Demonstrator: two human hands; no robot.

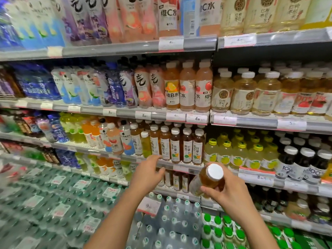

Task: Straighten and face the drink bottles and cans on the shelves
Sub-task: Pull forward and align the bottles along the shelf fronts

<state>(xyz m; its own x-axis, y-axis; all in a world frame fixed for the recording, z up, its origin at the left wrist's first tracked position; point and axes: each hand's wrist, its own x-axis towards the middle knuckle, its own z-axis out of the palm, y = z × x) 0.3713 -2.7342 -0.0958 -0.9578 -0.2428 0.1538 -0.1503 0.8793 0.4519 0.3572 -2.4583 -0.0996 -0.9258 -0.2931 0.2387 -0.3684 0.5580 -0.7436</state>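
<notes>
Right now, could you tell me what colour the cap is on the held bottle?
White, on the amber bottle in the right hand; head view.

Bright even light, left edge motion-blurred, wide-angle bowing at edges

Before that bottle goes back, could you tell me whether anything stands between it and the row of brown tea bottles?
Only the left hand, reaching at the shelf edge below the brown tea bottles. The right hand holds the amber bottle just in front, otherwise unobstructed.
</notes>
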